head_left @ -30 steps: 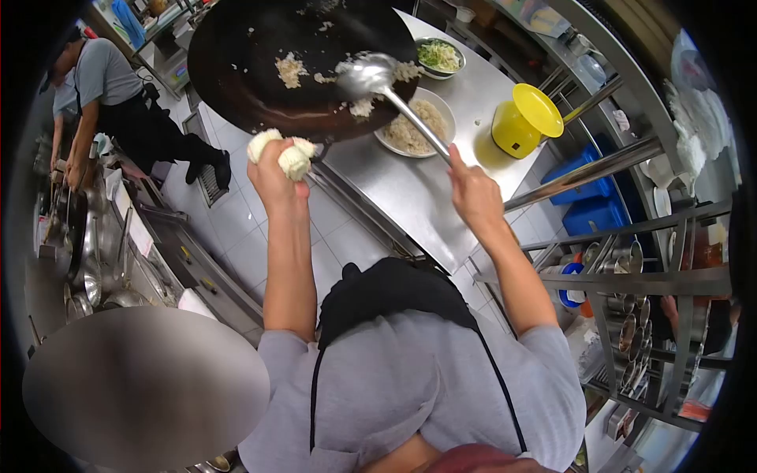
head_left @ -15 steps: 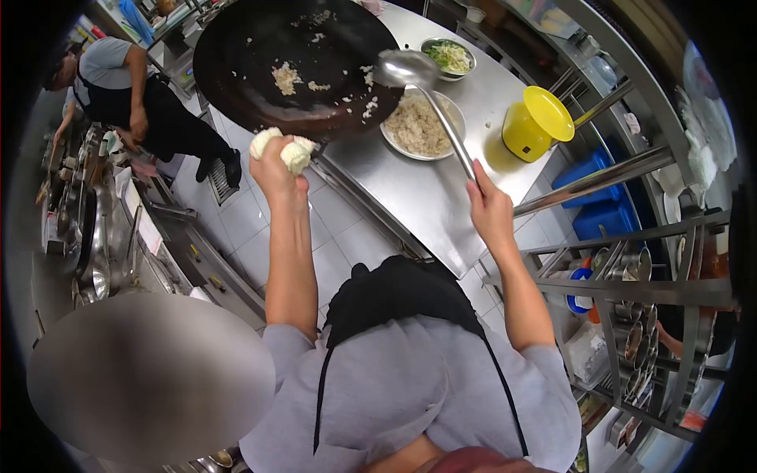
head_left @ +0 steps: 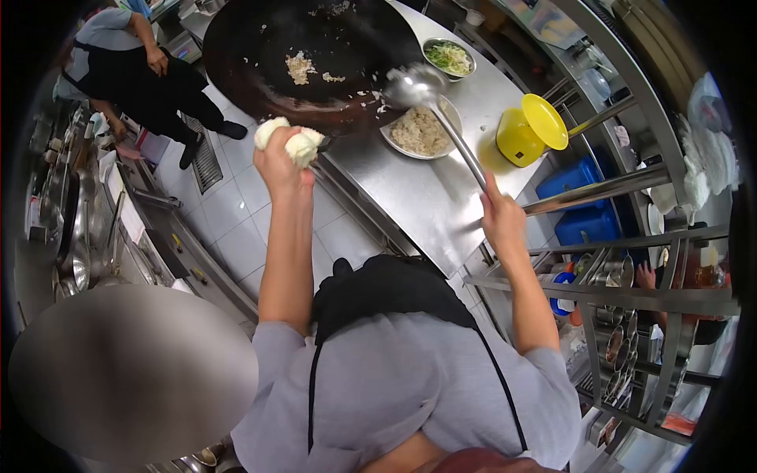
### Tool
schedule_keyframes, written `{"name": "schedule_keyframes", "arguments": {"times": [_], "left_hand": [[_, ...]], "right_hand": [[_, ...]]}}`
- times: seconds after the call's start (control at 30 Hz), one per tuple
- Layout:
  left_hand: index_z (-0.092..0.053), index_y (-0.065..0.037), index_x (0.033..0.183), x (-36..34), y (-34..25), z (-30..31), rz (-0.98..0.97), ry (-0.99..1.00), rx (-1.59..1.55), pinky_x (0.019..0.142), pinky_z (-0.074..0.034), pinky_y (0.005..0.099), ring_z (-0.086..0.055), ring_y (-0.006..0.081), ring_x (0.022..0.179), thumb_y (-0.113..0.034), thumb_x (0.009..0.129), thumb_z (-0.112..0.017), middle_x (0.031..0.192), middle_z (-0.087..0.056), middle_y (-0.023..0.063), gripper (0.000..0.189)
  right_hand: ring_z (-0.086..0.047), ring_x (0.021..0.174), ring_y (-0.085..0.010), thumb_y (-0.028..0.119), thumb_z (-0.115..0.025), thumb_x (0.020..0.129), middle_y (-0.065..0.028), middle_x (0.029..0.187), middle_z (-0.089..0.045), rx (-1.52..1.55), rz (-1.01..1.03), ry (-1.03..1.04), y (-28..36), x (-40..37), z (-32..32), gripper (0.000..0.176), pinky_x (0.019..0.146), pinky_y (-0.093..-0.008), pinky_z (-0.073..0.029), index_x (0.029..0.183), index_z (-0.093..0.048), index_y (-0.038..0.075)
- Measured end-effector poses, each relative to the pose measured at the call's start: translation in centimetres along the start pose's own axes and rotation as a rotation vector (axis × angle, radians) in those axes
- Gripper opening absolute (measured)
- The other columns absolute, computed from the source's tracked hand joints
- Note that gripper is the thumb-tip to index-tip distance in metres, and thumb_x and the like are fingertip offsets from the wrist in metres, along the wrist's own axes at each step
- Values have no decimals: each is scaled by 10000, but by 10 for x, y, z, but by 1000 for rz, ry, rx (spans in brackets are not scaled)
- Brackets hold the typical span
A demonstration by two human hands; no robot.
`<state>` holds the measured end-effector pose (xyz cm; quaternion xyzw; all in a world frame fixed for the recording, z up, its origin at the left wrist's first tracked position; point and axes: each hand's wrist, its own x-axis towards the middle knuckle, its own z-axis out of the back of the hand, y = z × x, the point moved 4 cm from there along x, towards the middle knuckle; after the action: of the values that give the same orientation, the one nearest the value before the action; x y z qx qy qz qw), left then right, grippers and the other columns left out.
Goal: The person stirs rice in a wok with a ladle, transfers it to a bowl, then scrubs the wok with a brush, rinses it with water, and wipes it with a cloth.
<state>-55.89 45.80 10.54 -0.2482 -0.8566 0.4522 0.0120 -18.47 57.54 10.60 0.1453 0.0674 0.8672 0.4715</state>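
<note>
My left hand (head_left: 285, 169) is closed on a pale folded cloth (head_left: 303, 147) at the near edge of a large dark wok (head_left: 236, 83). The wok handle, if gripped, is hidden inside the cloth. Bits of rice (head_left: 300, 68) cling to the wok's inner surface. A long metal ladle (head_left: 415, 85) is in my right hand (head_left: 503, 219), its fingers wrapped round the shaft's end. The ladle's bowl overlaps the wok's right rim and the far side of a dish of rice (head_left: 419, 132). Behind that dish stands a metal bowl of chopped greens (head_left: 449, 57).
A yellow container (head_left: 518, 140) stands on the steel table (head_left: 406, 205), right of the rice. Metal shelving (head_left: 607, 296) with stacked pans is close on my right, blue bins (head_left: 587, 225) behind it. At the left, a co-worker in a black apron (head_left: 130, 75) stands beside another counter.
The view has shifted slightly. My right hand and the ladle appear a little farther right and lower. My left hand keeps its hold at the wok's edge. The co-worker's raised arm has changed position.
</note>
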Motion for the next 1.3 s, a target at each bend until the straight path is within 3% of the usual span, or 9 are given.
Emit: {"name": "schedule_keyframes", "arguments": {"times": [0.13, 0.4, 0.63, 0.73, 0.87, 0.97, 1.07, 1.17, 1.3], "left_hand": [[-589, -2, 947, 15, -2, -10, -136, 22, 78, 404, -507, 310, -667, 221, 582, -16, 747, -653, 761, -630, 90, 211], [-586, -11, 968, 15, -6, -1, -32, 30, 1, 413, -507, 307, -660, 225, 602, -20, 744, -654, 776, -628, 90, 235], [-555, -11, 968, 25, -13, 5, -10, 58, -8, 398, -483, 303, -647, 203, 587, -18, 755, -633, 761, -612, 85, 227], [-563, -16, 968, 35, -13, 12, 1, 65, 19, 401, -486, 308, -658, 209, 606, -27, 761, -639, 770, -618, 84, 220], [-580, -40, 977, 37, -19, 24, 90, 80, 10, 412, -484, 312, -668, 218, 632, -54, 769, -652, 781, -628, 73, 221], [-589, -71, 982, 35, -20, 25, 144, 80, -9, 415, -473, 316, -672, 222, 643, -86, 773, -666, 778, -638, 59, 224], [-587, -76, 975, 25, -19, 23, 140, 66, -13, 417, -468, 319, -673, 218, 642, -91, 771, -675, 769, -639, 54, 223], [-583, -75, 968, 16, -16, 20, 83, 55, 4, 415, -462, 322, -670, 214, 637, -93, 768, -682, 766, -639, 49, 224], [-589, -110, 970, -7, -14, 23, 79, -15, -10, 396, -452, 326, -676, 219, 644, -103, 767, -685, 777, -644, 32, 224]], "right_hand": [[-663, 717, -429, 203, -611, 954, -246, 764, -662, 139, -93, 11, -4, -21, 10, 469, 693, -510, -517, 1419, -554, 180], [-675, 794, -437, 201, -610, 950, -277, 865, -677, 222, -4, 76, 89, 63, -20, 422, 733, -513, -523, 1371, -588, 164], [-643, 717, -432, 173, -649, 926, -279, 900, -672, -59, -89, 37, 21, -15, 46, 458, 670, -495, -522, 1381, -596, 193], [-643, 643, -290, 155, -645, 950, -183, 897, -717, 58, -218, -24, 12, -44, 63, 469, 633, -383, -520, 1414, -575, 166], [-487, 687, -35, 141, -598, 1009, 40, 877, -609, 848, -468, -159, 12, -75, 13, 454, 621, -207, -439, 1451, -519, 77], [-450, 499, -52, 199, -559, 1028, 26, 714, -535, 1111, -685, -14, 50, -74, -16, 498, 446, -229, -415, 1503, -446, 103], [-412, 430, -61, 250, -533, 1039, 18, 660, -491, 1192, -669, 139, 39, -64, -37, 509, 372, -243, -377, 1520, -416, 132], [-423, 432, -63, 299, -537, 1041, 17, 658, -503, 1220, -654, 69, 25, -63, -47, 499, 363, -235, -363, 1511, -438, 162], [-402, 412, -62, 306, -565, 1030, 30, 626, -457, 1482, -719, 363, 1, -56, -36, 426, 351, -230, -351, 1414, -512, 129]]}}
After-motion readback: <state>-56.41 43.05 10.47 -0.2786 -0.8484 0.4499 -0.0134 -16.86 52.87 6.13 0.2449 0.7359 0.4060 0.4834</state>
